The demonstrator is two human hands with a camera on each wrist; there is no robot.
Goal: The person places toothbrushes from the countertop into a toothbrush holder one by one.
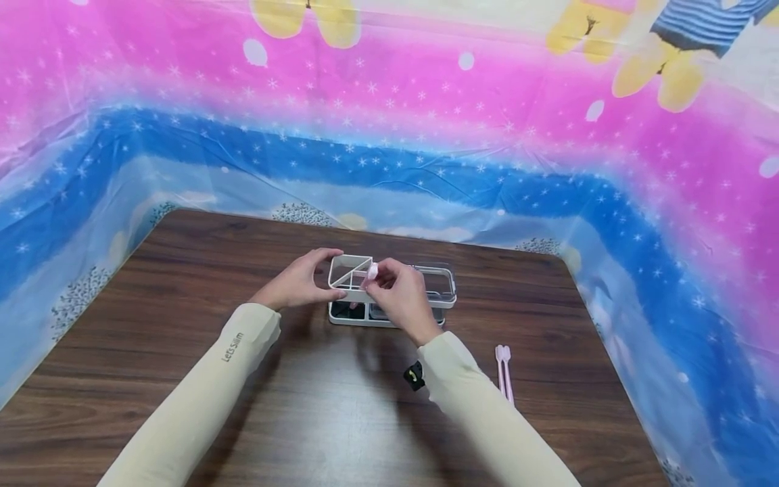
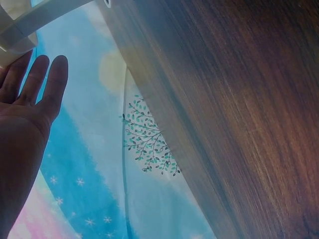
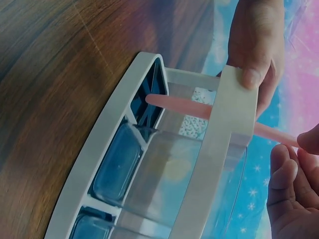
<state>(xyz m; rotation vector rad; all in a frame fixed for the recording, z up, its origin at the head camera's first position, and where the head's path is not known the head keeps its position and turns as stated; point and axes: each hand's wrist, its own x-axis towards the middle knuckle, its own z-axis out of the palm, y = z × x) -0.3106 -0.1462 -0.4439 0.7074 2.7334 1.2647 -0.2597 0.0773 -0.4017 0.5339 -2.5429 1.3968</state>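
A white two-tier toothbrush holder point(image 1: 426, 304) stands on the table, its upper frame divided into slots at the left end. My left hand point(image 1: 298, 281) grips that end, thumb on the front and fingers round the back. In the left wrist view, part of the holder point(image 2: 50, 17) shows above the fingers. My right hand point(image 1: 402, 294) pinches a pink toothbrush point(image 1: 370, 274) near its head. The right wrist view shows the toothbrush's handle point(image 3: 179, 105) passing through the upper frame point(image 3: 219, 129), its tip over the dark lower tray point(image 3: 149, 107).
Two more pink toothbrushes point(image 1: 504, 372) lie side by side on the brown wooden table point(image 1: 316, 419), right of the right forearm. Clear cups point(image 3: 117, 162) sit in the holder. A small black object point(image 1: 414, 376) is by the right wrist. Patterned cloth point(image 1: 426, 162) surrounds the table's back and sides.
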